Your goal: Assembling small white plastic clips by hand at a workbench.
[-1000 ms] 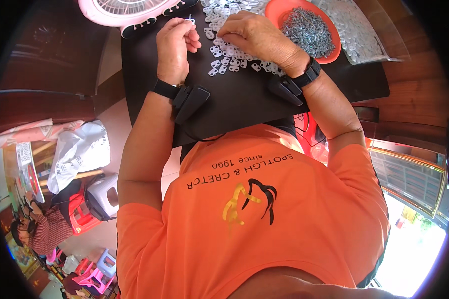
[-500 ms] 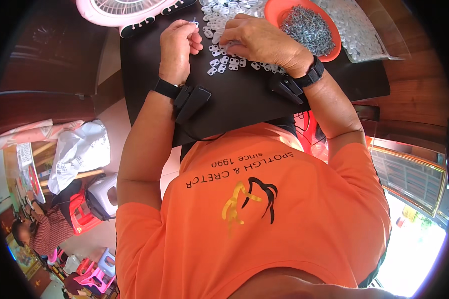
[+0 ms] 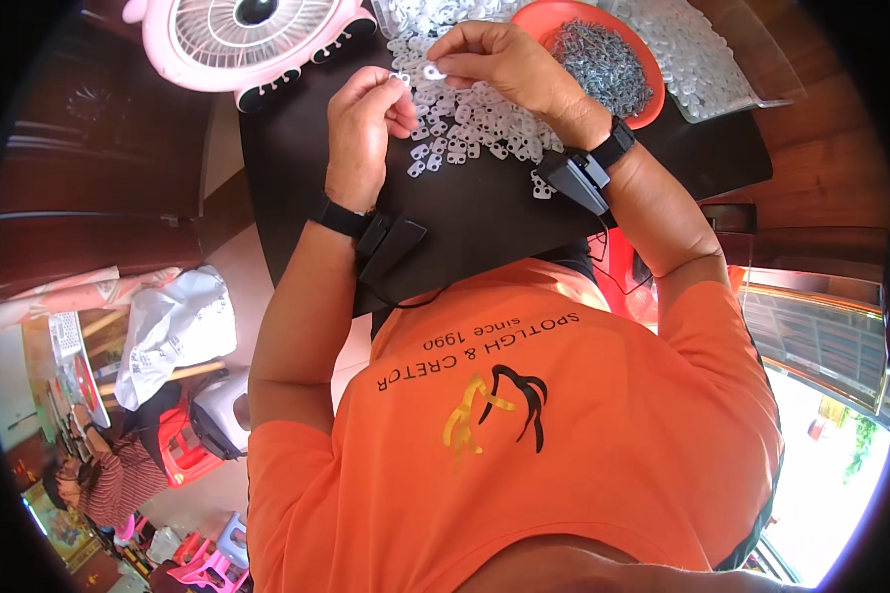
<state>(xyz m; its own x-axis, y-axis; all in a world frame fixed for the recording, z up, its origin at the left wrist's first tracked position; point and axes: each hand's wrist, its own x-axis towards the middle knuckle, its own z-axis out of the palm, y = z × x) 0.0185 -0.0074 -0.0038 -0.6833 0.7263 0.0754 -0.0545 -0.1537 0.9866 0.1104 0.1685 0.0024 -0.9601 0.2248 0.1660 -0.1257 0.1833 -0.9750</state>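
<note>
Fan (image 3: 257, 30) far left; now I watch the left hand (image 3: 364, 119) pinching one white piece (image 3: 400, 77), the right hand (image 3: 514, 64) pinching a second piece (image 3: 433, 72) beside the pile (image 3: 485, 124), red bowl (image 3: 534, 17) beyond. Gathering step, I'd judge; calls for steady alignment.

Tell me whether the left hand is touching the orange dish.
Apart: the head view shows white pieces between the left hand and the orange dish.
</note>
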